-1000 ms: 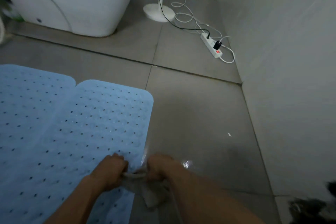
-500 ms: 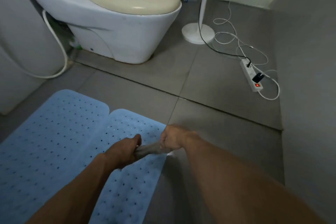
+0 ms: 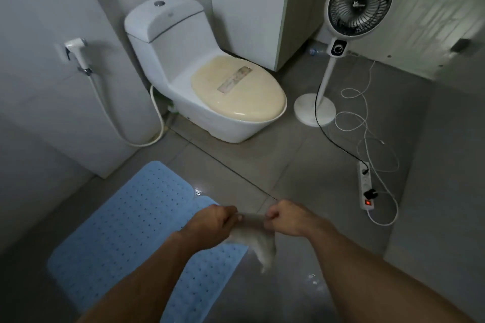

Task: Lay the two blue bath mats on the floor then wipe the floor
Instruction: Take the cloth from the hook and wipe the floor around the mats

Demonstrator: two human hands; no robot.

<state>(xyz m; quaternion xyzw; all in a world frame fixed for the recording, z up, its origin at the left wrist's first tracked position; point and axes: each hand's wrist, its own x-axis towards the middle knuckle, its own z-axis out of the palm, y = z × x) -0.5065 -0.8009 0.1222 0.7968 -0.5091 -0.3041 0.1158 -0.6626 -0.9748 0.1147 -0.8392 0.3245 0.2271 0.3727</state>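
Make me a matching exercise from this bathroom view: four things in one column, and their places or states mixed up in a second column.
Things:
1. cloth
2. blue bath mats
3. power strip
4. toilet lid

Places or states:
A. closed
B. flat on the floor, side by side
C. held between both hands
D. on the floor by the right wall, red switch lit

Pairs: 1-C, 2-B, 3-D, 4-A
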